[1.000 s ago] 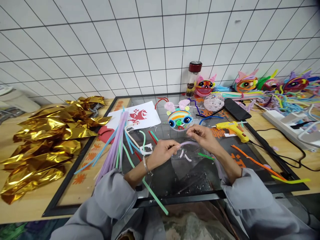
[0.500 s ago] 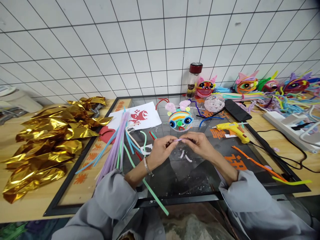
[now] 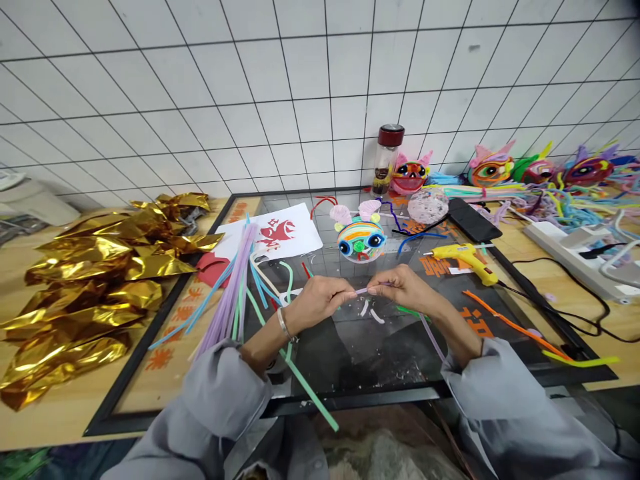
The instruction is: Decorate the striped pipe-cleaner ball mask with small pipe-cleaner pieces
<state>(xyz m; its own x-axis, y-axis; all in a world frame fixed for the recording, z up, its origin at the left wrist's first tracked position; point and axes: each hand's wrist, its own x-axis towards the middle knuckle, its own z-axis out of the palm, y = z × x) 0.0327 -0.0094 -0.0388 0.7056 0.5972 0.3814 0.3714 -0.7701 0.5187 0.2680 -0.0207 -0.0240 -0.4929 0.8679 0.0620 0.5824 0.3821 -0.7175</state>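
Note:
A thin light-purple pipe cleaner point(image 3: 362, 291) is pinched between my two hands above the dark glass board. My left hand point(image 3: 324, 298) grips one end between thumb and fingers. From my right hand point(image 3: 400, 291), closed on the same strip, a purple length point(image 3: 433, 339) trails down beside the wrist. Just beyond the hands sits a round striped animal head point(image 3: 361, 239) with pink ears and big blue eyes. Short pale cut pieces point(image 3: 375, 316) lie below my fingers. A bundle of purple pipe cleaners point(image 3: 227, 300) rests left of my left forearm.
Gold foil point(image 3: 95, 287) covers the left side. A yellow glue gun point(image 3: 466, 260), a black phone point(image 3: 475, 220) and a white power strip point(image 3: 575, 260) lie to the right. A lidded glass bottle point(image 3: 386, 160) stands at the back, beside a red head point(image 3: 410, 175).
My hands have drawn slightly apart and lower, with more of the purple pipe cleaner showing between them. Its tail now shows by my right wrist.

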